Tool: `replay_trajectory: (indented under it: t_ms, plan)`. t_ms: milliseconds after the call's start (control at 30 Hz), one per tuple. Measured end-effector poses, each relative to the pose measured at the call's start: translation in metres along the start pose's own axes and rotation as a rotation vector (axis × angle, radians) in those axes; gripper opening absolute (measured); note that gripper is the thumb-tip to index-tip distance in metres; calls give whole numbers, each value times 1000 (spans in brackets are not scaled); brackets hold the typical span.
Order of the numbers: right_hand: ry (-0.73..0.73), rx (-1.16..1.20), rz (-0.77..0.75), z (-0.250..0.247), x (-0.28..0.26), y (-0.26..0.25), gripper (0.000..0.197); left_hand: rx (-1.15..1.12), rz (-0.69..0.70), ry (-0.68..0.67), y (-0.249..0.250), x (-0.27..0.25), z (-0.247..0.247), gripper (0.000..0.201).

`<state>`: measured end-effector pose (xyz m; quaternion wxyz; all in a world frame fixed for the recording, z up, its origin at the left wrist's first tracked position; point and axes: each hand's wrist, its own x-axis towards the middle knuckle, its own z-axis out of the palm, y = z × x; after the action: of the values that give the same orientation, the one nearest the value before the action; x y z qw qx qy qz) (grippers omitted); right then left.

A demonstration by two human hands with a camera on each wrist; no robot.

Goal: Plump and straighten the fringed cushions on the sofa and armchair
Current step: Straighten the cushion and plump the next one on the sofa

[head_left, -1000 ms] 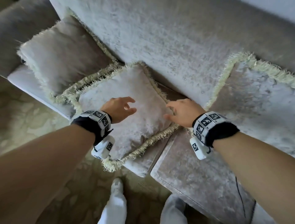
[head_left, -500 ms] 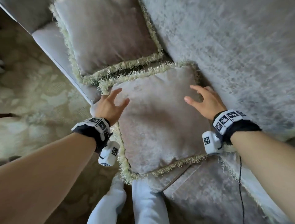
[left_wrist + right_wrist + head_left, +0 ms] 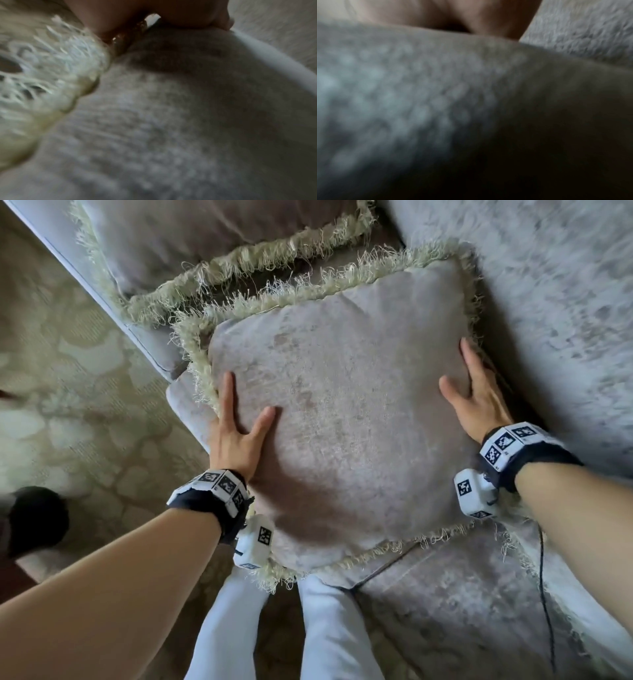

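Observation:
A grey-beige velvet cushion (image 3: 342, 412) with a pale fringe leans against the sofa back (image 3: 555, 302). My left hand (image 3: 239, 419) presses flat on its left side with straight fingers, thumb spread, right beside the fringe (image 3: 42, 70). My right hand (image 3: 474, 392) lies along its right edge with straight fingers and the thumb on the front face; the fingertips slip between cushion and sofa back. Both wrist views are blurred and filled with cushion fabric (image 3: 171, 121) (image 3: 419, 94). A second fringed cushion (image 3: 205, 237) stands at the upper left, its fringe touching the first.
The sofa seat (image 3: 462, 604) runs below the cushion, its front edge at my white-trousered legs (image 3: 233, 628). A patterned carpet (image 3: 68, 354) covers the floor at left, with a dark object (image 3: 34, 518) on it. A black cable (image 3: 544, 594) hangs from my right wrist.
The view has closed in on the cushion. Both hands have gone from hovering near its sides to lying flat against its left and right sides.

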<state>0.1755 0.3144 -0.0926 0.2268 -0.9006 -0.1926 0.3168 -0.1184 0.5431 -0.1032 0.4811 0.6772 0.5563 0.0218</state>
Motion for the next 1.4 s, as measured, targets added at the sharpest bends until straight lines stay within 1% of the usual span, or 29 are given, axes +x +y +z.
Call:
replay_trajectory:
  t_ms: [133,233,333,467,533,600,767,800,867,933,1000,1067,1233,1333,1400]
  plan:
    - [0,4,-24,6,4,8,70,-35,21,59,-3,2,13,84]
    - [13,48,-56,9,2,12,71,-49,6,78,-3,1,15,82]
    - [32,120,-65,5,-8,6,70,-83,47,104,10,-4,12,80]
    - [113,206,-70,-14,-32,-8,71,-98,194,133,46,-4,-3,80]
    - [200,269,-107,-30,-47,-12,76,-79,284,134,74,-2,-12,78]
    - [309,331,-156,-50,-62,-16,78,-50,410,132,110,1,-21,79]
    - [574,415,-298,-103,-88,-23,81,-144,812,34,194,9,-27,86]
    - [640,417,-324,-110,-92,-23,83,-146,871,3,209,13,-24,88]
    - [749,411,-347,-121,-99,-23,94,-168,967,-71,233,25,-15,92]
    - [833,400,-332,-124,-103,-20,105,-212,1048,-158,252,42,0,95]
    - [905,404,-284,-123,-103,-16,109,-245,1108,-228,270,59,20,97]
    - [994,393,-235,-119,-100,-11,109,-255,1158,-257,283,72,42,97]
    - [1196,353,-131,-97,-88,13,97,-317,1228,-372,302,97,101,95]
    - [1260,372,-104,-78,-80,30,96,-326,1244,-399,301,108,129,92]
    - [1272,369,-68,-65,-74,40,96,-321,1253,-428,295,114,142,91]
